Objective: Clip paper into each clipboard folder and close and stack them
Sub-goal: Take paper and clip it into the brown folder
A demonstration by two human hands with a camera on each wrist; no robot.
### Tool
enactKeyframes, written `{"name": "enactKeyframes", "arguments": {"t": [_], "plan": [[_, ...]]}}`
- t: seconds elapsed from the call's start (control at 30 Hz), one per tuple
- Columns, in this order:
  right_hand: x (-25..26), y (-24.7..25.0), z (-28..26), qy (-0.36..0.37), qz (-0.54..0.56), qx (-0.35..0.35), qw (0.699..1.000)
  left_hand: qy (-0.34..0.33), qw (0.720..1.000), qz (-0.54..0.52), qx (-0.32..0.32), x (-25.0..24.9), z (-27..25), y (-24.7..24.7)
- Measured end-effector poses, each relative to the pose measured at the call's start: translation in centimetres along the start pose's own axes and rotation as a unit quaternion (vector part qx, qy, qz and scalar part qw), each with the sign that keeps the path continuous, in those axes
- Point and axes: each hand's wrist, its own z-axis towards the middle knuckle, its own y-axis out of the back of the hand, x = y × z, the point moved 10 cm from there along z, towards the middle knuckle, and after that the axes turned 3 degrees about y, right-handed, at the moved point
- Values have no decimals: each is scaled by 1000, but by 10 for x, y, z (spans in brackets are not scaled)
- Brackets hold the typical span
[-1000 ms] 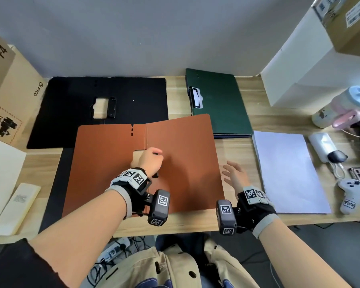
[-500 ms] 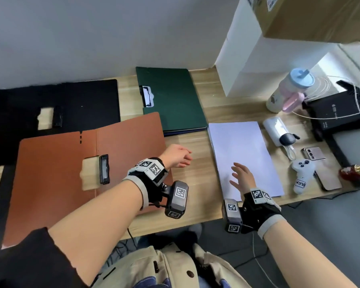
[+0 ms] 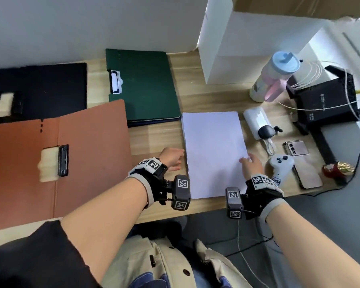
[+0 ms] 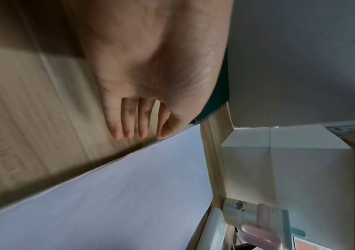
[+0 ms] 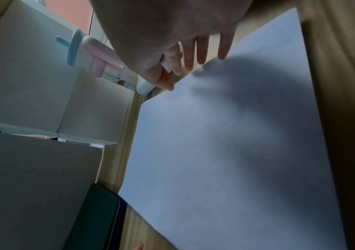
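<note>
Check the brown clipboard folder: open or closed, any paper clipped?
Open: the brown clipboard folder lies spread flat, both panels showing, its black metal clip exposed. No paper under it.

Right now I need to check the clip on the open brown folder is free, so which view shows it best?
The head view: the brown folder lies open with its black clip plainly visible, nothing under it. Neither wrist view shows the clip; both show mainly the paper stack.

Head view looks down on desk; wrist views skim paper stack closely.
</note>
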Motion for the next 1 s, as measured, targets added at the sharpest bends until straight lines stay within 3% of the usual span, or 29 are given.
{"name": "enactKeyframes", "arguments": {"t": [0.17, 0.53, 0.77, 1.0], "plan": [[-4, 5, 20, 7, -72, -6, 997, -2, 1000, 14, -14, 7, 16, -14], [-5, 1, 19, 54, -39, -13, 998, -45, 992, 116, 6, 0, 25, -25], [-2, 9, 8, 45, 9, -67, 997, -93, 984, 142, -56, -8, 30, -14], [-5, 9, 8, 27, 0, -50, 998, -108, 977, 182, -6, -3, 34, -29]]}}
